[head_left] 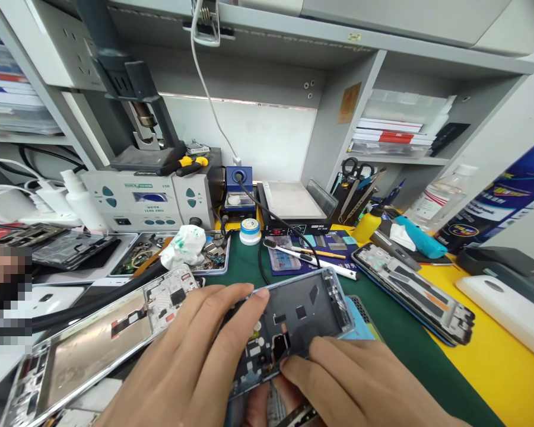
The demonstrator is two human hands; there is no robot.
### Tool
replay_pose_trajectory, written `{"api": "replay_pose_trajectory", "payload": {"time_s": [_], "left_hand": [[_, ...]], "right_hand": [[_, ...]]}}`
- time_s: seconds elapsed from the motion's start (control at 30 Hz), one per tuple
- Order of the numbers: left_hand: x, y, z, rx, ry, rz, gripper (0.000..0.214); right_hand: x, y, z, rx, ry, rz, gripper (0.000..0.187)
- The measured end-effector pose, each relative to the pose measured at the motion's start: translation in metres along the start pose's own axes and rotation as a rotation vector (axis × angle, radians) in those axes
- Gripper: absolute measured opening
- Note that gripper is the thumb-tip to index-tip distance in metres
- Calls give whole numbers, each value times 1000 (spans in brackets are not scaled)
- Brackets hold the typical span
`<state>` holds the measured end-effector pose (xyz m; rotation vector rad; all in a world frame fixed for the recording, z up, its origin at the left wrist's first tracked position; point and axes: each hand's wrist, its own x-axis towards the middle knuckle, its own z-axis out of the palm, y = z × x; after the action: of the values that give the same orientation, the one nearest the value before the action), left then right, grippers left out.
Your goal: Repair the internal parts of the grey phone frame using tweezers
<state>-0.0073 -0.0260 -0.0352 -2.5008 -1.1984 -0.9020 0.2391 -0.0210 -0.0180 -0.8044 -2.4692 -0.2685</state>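
A blue-rimmed phone frame (305,296) with a dark inner face is held tilted over the green mat. My left hand (187,362) grips its left part, fingers over the top face and edge. My right hand (351,379) is closed at the near long edge, its fingertips beside a small dark opening with a copper-coloured strip. Under the right hand, a narrow metal tool (299,415) shows in part; its kind is hidden. Left of my left hand lies another phone frame (98,344), silver-rimmed with a metallic inner plate.
A hot air station (149,201) stands behind a parts tray (129,252). Farther back are a heating plate (293,201) and a round tin (250,230). A white toothbrush (329,265) lies beyond the frame. An opened phone (409,290) rests to the right, near bottles.
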Motion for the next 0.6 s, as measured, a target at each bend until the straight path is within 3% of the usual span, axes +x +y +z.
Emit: {"api": "replay_pose_trajectory", "payload": {"time_s": [0.1,0.27,0.43,0.6], "left_hand": [[3,2,-2,33,26,-18,59],[7,1,-5,-11,-72,-71,64],[1,-6,3,-20,-25,-23,66],[-5,-9,10,30,-21,-17,70]], "right_hand": [[0,0,2,0,30,9,35],[-5,-1,-1,-29,-88,-2,30],[1,-1,4,-31,51,1,35],[-1,0,5,-37,4,23,31]]}}
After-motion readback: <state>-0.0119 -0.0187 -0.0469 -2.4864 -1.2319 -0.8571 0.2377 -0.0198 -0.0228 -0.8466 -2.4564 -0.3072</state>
